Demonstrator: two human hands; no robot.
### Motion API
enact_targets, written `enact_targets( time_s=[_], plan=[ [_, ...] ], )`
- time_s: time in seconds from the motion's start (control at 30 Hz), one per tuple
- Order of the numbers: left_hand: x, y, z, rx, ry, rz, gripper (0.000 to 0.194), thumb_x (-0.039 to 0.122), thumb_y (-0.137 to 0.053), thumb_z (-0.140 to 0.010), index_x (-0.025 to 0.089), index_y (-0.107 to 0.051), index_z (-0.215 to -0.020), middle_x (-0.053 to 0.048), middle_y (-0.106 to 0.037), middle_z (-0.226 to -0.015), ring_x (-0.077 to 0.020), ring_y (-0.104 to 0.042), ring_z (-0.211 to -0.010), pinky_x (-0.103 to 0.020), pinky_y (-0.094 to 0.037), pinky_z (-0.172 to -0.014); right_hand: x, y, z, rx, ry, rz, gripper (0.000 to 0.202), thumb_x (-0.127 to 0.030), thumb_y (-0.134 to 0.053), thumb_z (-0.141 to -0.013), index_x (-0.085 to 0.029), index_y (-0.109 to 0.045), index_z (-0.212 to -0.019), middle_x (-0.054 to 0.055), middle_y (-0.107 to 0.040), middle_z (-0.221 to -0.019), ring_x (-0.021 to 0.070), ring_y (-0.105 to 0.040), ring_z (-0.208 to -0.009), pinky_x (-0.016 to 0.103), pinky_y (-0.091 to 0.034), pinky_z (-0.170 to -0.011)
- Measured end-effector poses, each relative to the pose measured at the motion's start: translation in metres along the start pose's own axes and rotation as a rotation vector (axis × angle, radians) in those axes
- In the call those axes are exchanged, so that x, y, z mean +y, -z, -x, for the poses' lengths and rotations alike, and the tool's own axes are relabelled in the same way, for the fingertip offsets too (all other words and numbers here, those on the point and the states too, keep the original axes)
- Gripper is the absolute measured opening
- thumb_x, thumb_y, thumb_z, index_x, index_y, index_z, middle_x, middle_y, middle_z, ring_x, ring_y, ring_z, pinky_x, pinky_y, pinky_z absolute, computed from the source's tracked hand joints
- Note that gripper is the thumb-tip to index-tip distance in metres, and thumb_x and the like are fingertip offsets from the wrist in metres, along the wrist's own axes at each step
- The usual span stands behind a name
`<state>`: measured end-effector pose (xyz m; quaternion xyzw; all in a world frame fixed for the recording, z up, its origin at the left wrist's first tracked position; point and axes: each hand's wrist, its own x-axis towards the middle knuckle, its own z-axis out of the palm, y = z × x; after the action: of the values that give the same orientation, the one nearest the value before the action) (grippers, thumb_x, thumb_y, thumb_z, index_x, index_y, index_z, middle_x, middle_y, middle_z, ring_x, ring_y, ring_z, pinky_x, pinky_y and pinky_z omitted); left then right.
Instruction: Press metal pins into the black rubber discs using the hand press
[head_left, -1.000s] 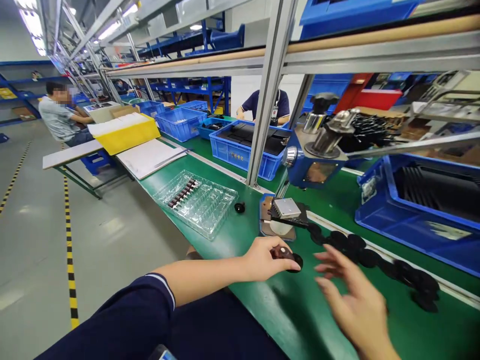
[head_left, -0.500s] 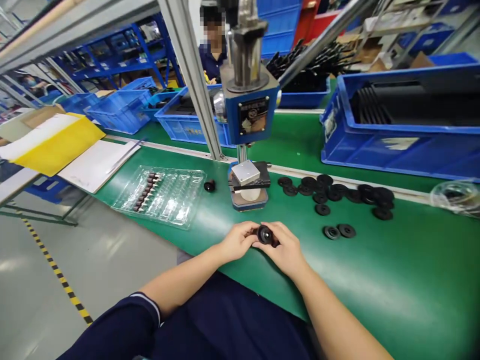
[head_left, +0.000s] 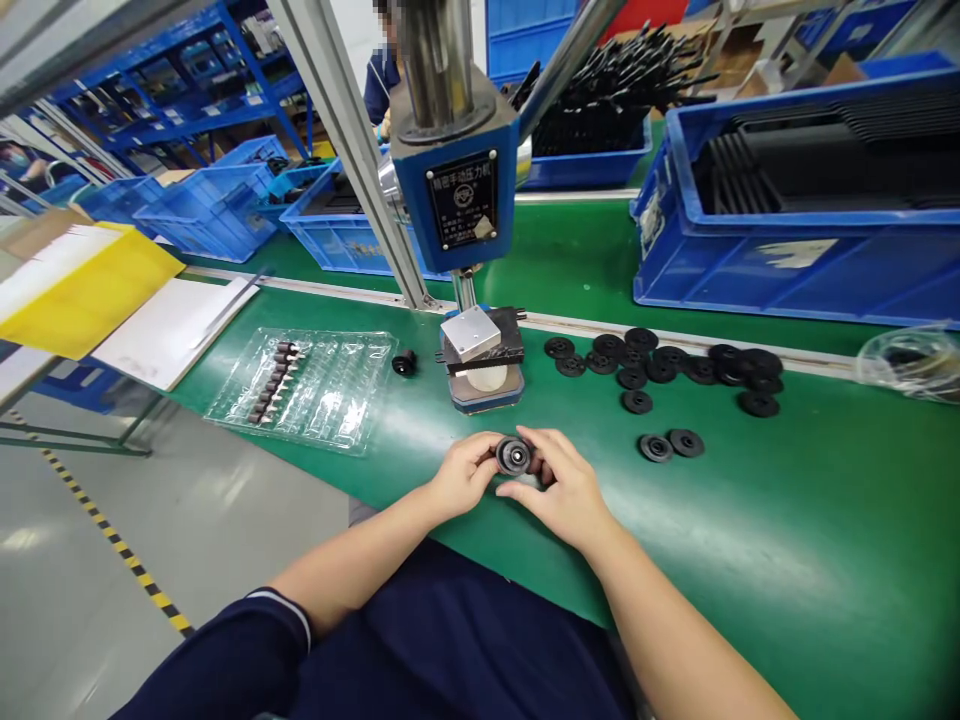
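Near the bench's front edge, a black ringed wheel (head_left: 514,456) with a small bright centre faces up between my two hands. My left hand (head_left: 466,474) pinches its left side with thumb and fingertips. The fingers of my right hand (head_left: 564,488) curl round its right side, while the thumb sits a little apart below. Part of the wheel is hidden behind these fingers. Just beyond stands a blue hand press (head_left: 466,205), with a silver block (head_left: 471,332) on its black base plate. A small black part (head_left: 404,363) lies left of the press.
Several black discs (head_left: 661,364) lie scattered on the right, two of them (head_left: 686,443) closer to me. On the left a clear plastic tray (head_left: 341,400) holds a row of brown-and-white parts (head_left: 274,385). Blue bins (head_left: 750,265) line the back; a person (head_left: 381,80) is behind the press.
My right thumb has come away from the wheel, which now shows more of its face. My left hand still pinches it. The camera view has shifted slightly, bringing the press nearer.
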<state>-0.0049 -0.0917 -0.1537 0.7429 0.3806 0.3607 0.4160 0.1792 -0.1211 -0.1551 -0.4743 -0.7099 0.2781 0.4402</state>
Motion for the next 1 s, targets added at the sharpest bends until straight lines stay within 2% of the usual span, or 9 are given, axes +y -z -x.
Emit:
enact_targets(
  time_s=[0.07,0.17,0.33,0.57,0.77,0.9,1.0],
  plan=[
    [0.000,0.000,0.000,0.031,0.015,0.004,0.023,0.015,-0.052,-0.091,0.016,-0.063,-0.111,-0.010,-0.069,-0.108,-0.0193,-0.064,-0.101,-0.034,-0.051,-0.093,-0.005,0.003,0.000,0.064,0.025,-0.020,0.058,-0.035,-0.075,-0.079,-0.021,-0.050,-0.130,0.010,-0.053,-0.116,0.0121,-0.054,-0.073,0.028,-0.050,-0.061],
    [0.001,-0.001,0.000,0.055,0.006,-0.023,0.023,0.016,-0.051,-0.092,0.016,-0.063,-0.111,-0.010,-0.068,-0.109,-0.0197,-0.063,-0.104,-0.035,-0.051,-0.095,-0.008,0.006,0.000,0.150,0.061,-0.029,0.031,-0.022,-0.064,-0.086,-0.020,-0.056,-0.116,0.009,-0.055,-0.111,0.0114,-0.055,-0.074,0.027,-0.049,-0.063],
    [0.002,-0.003,0.000,0.044,-0.043,-0.087,0.023,0.015,-0.049,-0.092,0.016,-0.064,-0.111,-0.011,-0.068,-0.109,-0.0200,-0.063,-0.104,-0.037,-0.051,-0.094,-0.005,0.009,-0.001,0.089,0.060,0.002,0.008,-0.019,-0.058,-0.088,-0.020,-0.062,-0.095,0.006,-0.059,-0.099,0.0120,-0.057,-0.076,0.027,-0.050,-0.066],
    [0.002,-0.004,0.000,0.018,-0.096,-0.134,0.025,0.013,-0.048,-0.093,0.016,-0.063,-0.113,-0.011,-0.068,-0.110,-0.0201,-0.062,-0.106,-0.039,-0.051,-0.095,-0.003,0.014,-0.004,0.074,0.088,0.048,0.005,-0.018,-0.058,-0.088,-0.019,-0.061,-0.085,0.004,-0.060,-0.091,0.0125,-0.058,-0.080,0.025,-0.050,-0.071],
    [0.002,-0.004,0.002,0.042,-0.025,-0.126,0.024,0.012,-0.051,-0.090,0.017,-0.063,-0.111,-0.010,-0.069,-0.108,-0.0199,-0.064,-0.102,-0.036,-0.052,-0.093,-0.001,0.011,-0.002,0.139,0.068,0.052,0.012,-0.014,-0.052,-0.088,-0.020,-0.062,-0.091,0.003,-0.063,-0.090,0.0114,-0.059,-0.075,0.025,-0.050,-0.068],
    [0.002,-0.004,0.002,0.048,0.028,-0.083,0.025,0.012,-0.050,-0.090,0.016,-0.062,-0.112,-0.010,-0.070,-0.109,-0.0201,-0.065,-0.102,-0.036,-0.052,-0.093,0.000,0.011,-0.002,0.184,0.050,0.057,0.015,-0.014,-0.049,-0.089,-0.020,-0.062,-0.094,0.004,-0.065,-0.092,0.0144,-0.061,-0.084,0.029,-0.051,-0.076],
    [0.001,-0.004,0.001,0.054,0.027,-0.070,0.026,0.011,-0.049,-0.090,0.016,-0.061,-0.112,-0.011,-0.070,-0.109,-0.0201,-0.065,-0.103,-0.036,-0.052,-0.094,-0.002,0.012,-0.002,0.206,0.032,0.053,0.015,-0.015,-0.049,-0.089,-0.020,-0.063,-0.094,0.004,-0.065,-0.092,0.0142,-0.061,-0.082,0.028,-0.051,-0.073]
  ],
)
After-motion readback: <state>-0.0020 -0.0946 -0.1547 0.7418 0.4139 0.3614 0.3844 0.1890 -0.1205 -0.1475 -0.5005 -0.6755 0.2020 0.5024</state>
